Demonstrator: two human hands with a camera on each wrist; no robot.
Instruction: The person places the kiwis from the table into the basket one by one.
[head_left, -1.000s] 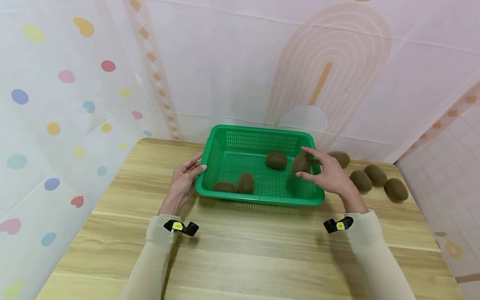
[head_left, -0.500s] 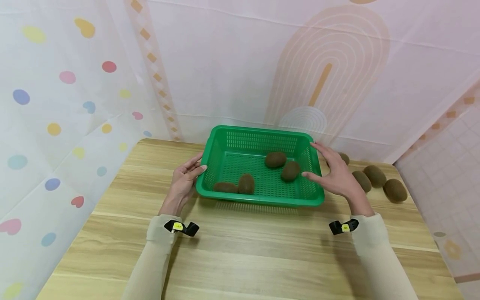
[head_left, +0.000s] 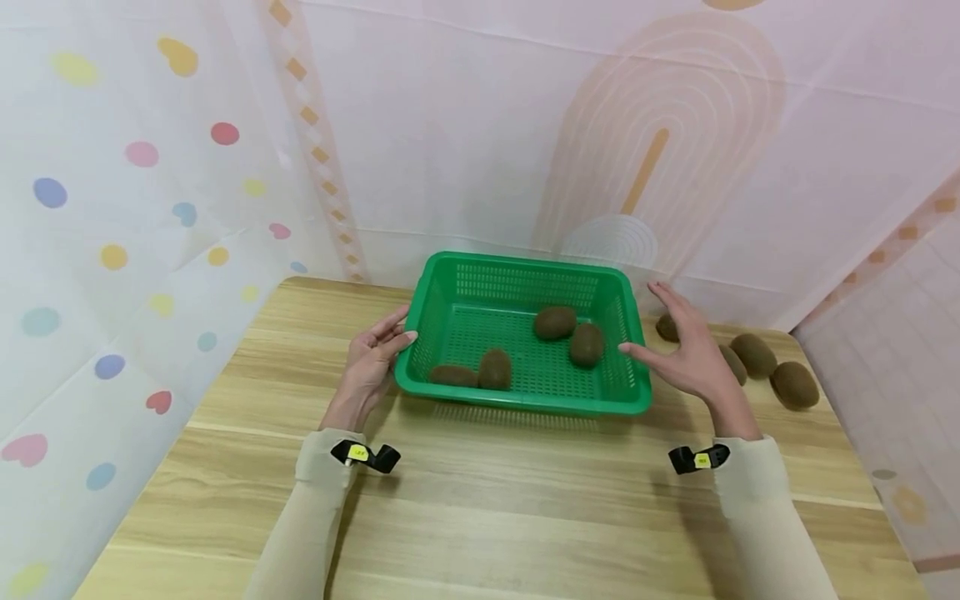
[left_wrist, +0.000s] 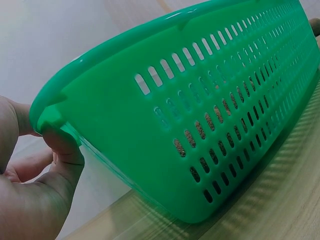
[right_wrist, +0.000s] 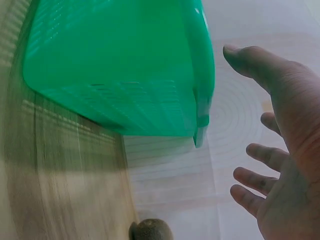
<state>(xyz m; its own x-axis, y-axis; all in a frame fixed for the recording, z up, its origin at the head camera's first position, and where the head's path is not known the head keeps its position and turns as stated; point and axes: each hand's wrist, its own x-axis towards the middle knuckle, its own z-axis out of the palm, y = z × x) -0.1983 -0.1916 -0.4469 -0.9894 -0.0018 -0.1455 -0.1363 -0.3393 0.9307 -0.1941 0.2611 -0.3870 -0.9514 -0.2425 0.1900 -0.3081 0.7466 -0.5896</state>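
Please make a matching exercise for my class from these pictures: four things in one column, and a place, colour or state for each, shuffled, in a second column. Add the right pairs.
Column one
1. Left hand
2. Right hand
3. Basket
4. Kiwis

Column two
A. Green, with slotted walls
B. Fingers apart, holding nothing
C. Brown, some inside the basket, some on the table
D. Gripping the basket's rim

Pairs: 1-D, 2-B, 3-A, 4-C
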